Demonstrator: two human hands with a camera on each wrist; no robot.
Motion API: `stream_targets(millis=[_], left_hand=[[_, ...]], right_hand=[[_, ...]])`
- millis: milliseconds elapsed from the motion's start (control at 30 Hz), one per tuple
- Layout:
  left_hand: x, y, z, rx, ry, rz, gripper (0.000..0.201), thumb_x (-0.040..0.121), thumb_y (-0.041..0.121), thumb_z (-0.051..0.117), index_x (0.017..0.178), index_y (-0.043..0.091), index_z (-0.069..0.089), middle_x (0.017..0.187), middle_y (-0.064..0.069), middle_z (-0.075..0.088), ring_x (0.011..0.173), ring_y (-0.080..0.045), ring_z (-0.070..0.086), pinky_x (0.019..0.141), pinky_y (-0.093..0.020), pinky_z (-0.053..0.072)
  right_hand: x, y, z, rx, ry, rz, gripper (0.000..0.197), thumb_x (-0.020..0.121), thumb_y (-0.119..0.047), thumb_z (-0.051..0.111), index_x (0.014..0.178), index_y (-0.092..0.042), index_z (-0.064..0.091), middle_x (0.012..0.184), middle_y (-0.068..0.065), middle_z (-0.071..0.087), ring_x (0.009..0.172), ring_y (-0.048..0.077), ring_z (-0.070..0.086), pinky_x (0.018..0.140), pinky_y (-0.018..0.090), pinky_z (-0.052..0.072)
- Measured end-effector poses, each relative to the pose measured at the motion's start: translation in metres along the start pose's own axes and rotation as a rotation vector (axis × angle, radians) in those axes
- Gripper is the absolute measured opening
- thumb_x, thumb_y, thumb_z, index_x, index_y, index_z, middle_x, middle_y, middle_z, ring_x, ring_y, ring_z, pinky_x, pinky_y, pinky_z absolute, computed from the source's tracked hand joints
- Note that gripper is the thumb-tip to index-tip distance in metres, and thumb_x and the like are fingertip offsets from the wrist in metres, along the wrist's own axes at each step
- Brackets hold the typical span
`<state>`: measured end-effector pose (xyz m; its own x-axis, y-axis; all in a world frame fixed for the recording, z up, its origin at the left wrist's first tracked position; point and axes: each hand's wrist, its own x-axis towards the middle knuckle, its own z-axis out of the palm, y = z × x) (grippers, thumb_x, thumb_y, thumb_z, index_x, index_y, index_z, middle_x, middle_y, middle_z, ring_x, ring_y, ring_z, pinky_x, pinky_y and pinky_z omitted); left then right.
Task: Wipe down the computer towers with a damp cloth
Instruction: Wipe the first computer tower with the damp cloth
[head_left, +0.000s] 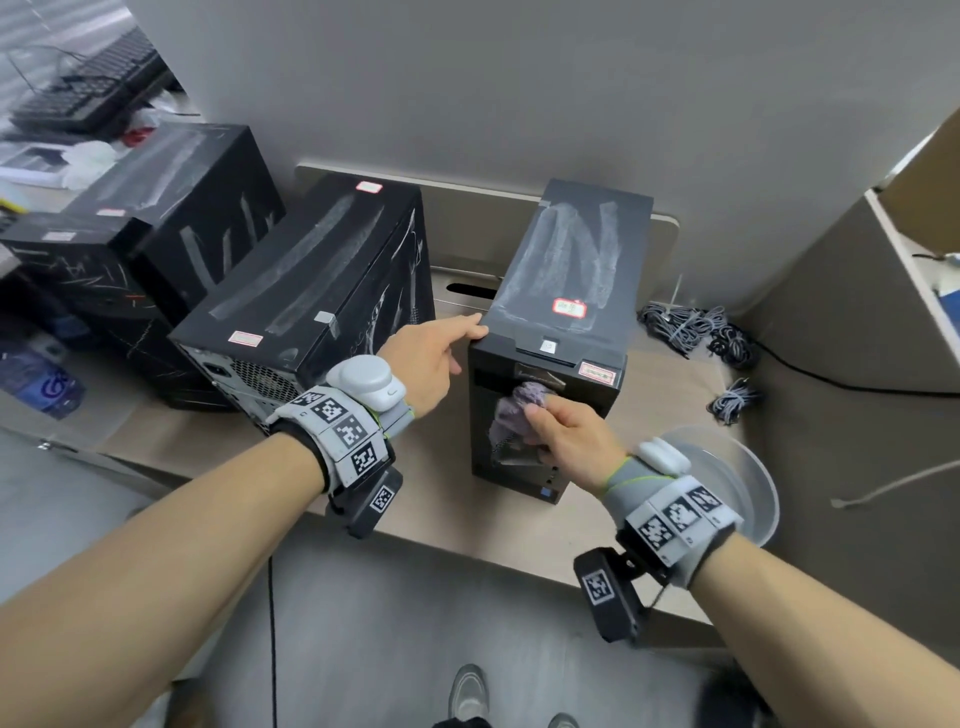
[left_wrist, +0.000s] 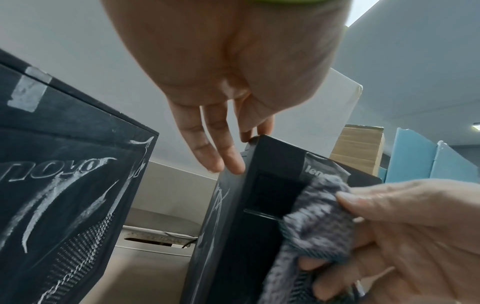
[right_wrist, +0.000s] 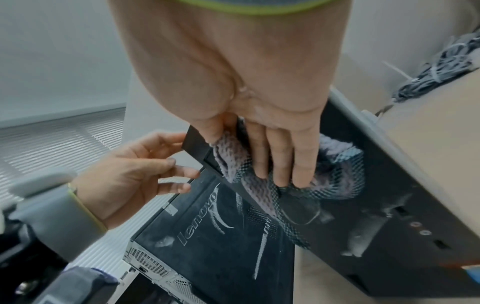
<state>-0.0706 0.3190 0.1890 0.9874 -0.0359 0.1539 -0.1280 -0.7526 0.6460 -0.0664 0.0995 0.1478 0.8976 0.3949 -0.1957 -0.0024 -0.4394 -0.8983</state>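
Left hand (head_left: 423, 356), fingers straight, steadying upright tower (head_left: 566, 291) at ten o'clock corner. Right hand (head_left: 566, 423) clutching damp cloth (head_left: 511, 410) against front panel, dead centre. Likely trouble: pressing too hard, tipping tower backward; drips entering front ports.

Computer tower (head_left: 550, 395): black, top smeared with pale grey chalky streaks; red-and-white sticker (head_left: 569, 307) on top. Cloth (head_left: 511, 413): greyish-purple, nubby weave. Neighbouring tower (head_left: 322, 291): black, white scratch marks, silver lettering on its side. Desk (head_left: 457, 509): beige. Wrist bands (head_left: 343, 431): grey, black-and-white square codes, lime edging.
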Motion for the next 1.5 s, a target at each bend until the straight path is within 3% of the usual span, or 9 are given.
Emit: stream_targets(millis=[133, 300, 567, 767, 933, 1100, 1267, 1400, 1500], left_hand=[[0.001, 0.016, 0.004, 0.031, 0.045, -0.059, 0.05, 0.086, -0.007, 0.042, 0.123, 0.022, 0.062, 0.118, -0.008, 0.066, 0.077, -0.018, 0.064, 0.089, -0.035, 0.051], [-0.007, 0.024, 0.01, 0.101, 0.061, -0.085, 0.052, 0.084, -0.006, 0.043, 0.127, 0.02, 0.058, 0.135, 0.005, 0.058, 0.083, -0.02, 0.066, 0.096, -0.035, 0.048], [-0.01, 0.035, 0.017, 0.166, 0.126, -0.161, 0.054, 0.083, -0.003, 0.041, 0.125, 0.026, 0.057, 0.133, 0.007, 0.059, 0.099, -0.027, 0.065, 0.092, -0.038, 0.05], [-0.009, 0.023, 0.016, 0.147, 0.119, -0.155, 0.058, 0.081, -0.002, 0.041, 0.122, 0.037, 0.055, 0.11, 0.005, 0.07, 0.084, -0.021, 0.067, 0.089, -0.039, 0.052], [-0.007, 0.016, 0.006, 0.121, 0.058, -0.078, 0.059, 0.08, -0.006, 0.043, 0.125, 0.029, 0.058, 0.129, 0.013, 0.061, 0.076, -0.011, 0.068, 0.096, -0.035, 0.049], [-0.006, 0.004, 0.005, 0.07, 0.02, -0.012, 0.058, 0.082, -0.002, 0.042, 0.127, 0.032, 0.055, 0.124, 0.011, 0.064, 0.078, -0.008, 0.066, 0.094, -0.036, 0.05], [-0.007, 0.003, 0.001, 0.028, 0.015, 0.025, 0.054, 0.085, -0.003, 0.042, 0.126, 0.03, 0.057, 0.136, 0.016, 0.055, 0.076, -0.004, 0.067, 0.092, -0.033, 0.051], [-0.006, 0.001, 0.001, 0.004, 0.011, 0.047, 0.055, 0.086, -0.003, 0.041, 0.128, 0.028, 0.057, 0.138, 0.016, 0.053, 0.074, -0.004, 0.067, 0.09, -0.028, 0.05], [-0.006, -0.004, 0.004, -0.024, 0.015, 0.057, 0.055, 0.086, -0.003, 0.041, 0.128, 0.029, 0.057, 0.133, 0.012, 0.057, 0.075, -0.005, 0.067, 0.089, -0.03, 0.052]], right_hand=[[-0.021, 0.01, -0.028, -0.023, 0.083, -0.089, 0.045, 0.086, -0.045, 0.042, 0.086, -0.004, 0.063, 0.083, 0.014, 0.067, 0.078, 0.021, 0.059, 0.081, 0.047, 0.051], [-0.02, -0.016, -0.029, -0.141, 0.099, -0.215, 0.035, 0.094, -0.036, 0.046, 0.065, -0.017, 0.047, 0.063, -0.001, 0.049, 0.066, 0.022, 0.047, 0.067, 0.037, 0.042], [-0.019, 0.02, -0.041, -0.217, -0.003, -0.054, 0.038, 0.092, -0.036, 0.049, 0.064, -0.012, 0.048, 0.062, 0.003, 0.053, 0.073, 0.033, 0.055, 0.072, 0.038, 0.047], [-0.018, -0.039, -0.029, -0.208, 0.072, -0.24, 0.041, 0.098, -0.025, 0.049, 0.059, -0.026, 0.035, 0.063, -0.011, 0.041, 0.073, 0.017, 0.041, 0.067, 0.028, 0.03], [-0.003, -0.012, -0.006, -0.21, 0.029, -0.077, 0.032, 0.096, -0.03, 0.049, 0.07, -0.011, 0.055, 0.072, 0.009, 0.059, 0.074, 0.03, 0.053, 0.075, 0.038, 0.045], [-0.005, 0.009, -0.004, 0.095, 0.066, 0.146, 0.027, 0.098, -0.021, 0.05, 0.088, -0.001, 0.066, 0.077, 0.009, 0.061, 0.073, 0.023, 0.055, 0.073, 0.037, 0.051], [-0.009, 0.017, 0.015, 0.321, 0.011, 0.405, 0.018, 0.098, -0.025, 0.05, 0.083, -0.02, 0.058, 0.081, 0.008, 0.051, 0.068, 0.02, 0.046, 0.067, 0.03, 0.041], [0.0, 0.018, 0.029, 0.08, 0.125, 0.191, 0.03, 0.092, -0.028, 0.056, 0.064, -0.022, 0.063, 0.064, -0.002, 0.054, 0.065, 0.015, 0.048, 0.067, 0.031, 0.039], [0.014, -0.003, 0.036, 0.134, 0.109, 0.077, 0.034, 0.085, -0.04, 0.053, 0.081, -0.008, 0.063, 0.082, 0.017, 0.065, 0.075, 0.019, 0.06, 0.075, 0.036, 0.051]])
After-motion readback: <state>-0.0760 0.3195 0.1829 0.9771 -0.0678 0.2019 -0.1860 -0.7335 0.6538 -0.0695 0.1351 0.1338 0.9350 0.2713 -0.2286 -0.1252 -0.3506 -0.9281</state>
